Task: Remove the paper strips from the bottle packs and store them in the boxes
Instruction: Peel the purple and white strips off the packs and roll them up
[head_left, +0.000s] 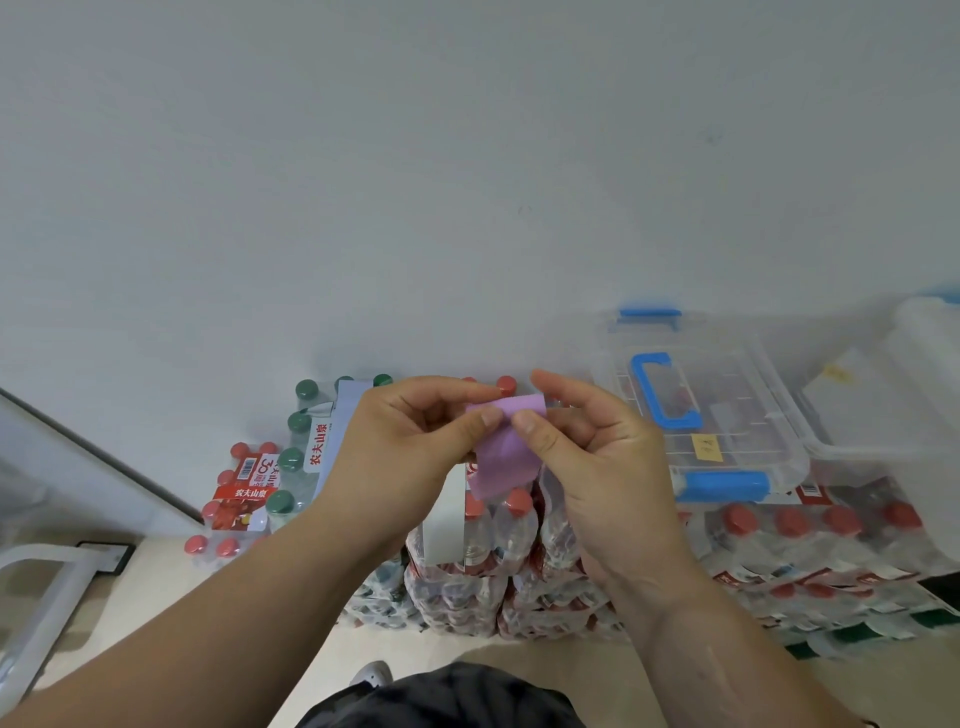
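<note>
One purple paper strip (506, 452) is pinched between thumb and forefinger of the left hand (410, 452) and the right hand (597, 467), above the stacked bottle packs (498, 571). "农夫山泉" is read on two labels (249, 492). Two more strips are laid over pack tops: a white strip (444, 514) and a pale blue strip (345, 415). Two clear boxes (727, 374) are set on the right-hand packs, one tagged with a yellow note (706, 447), unreadable.

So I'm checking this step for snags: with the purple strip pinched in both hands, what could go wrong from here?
The left hand and right hand pinch the purple strip close together at its upper part; pulling apart there could tear or crease it. The clear storage box seems lidded, its blue latch down, so one hand must let go to open it, and the loose strip might slip down among the bottle packs.
</note>
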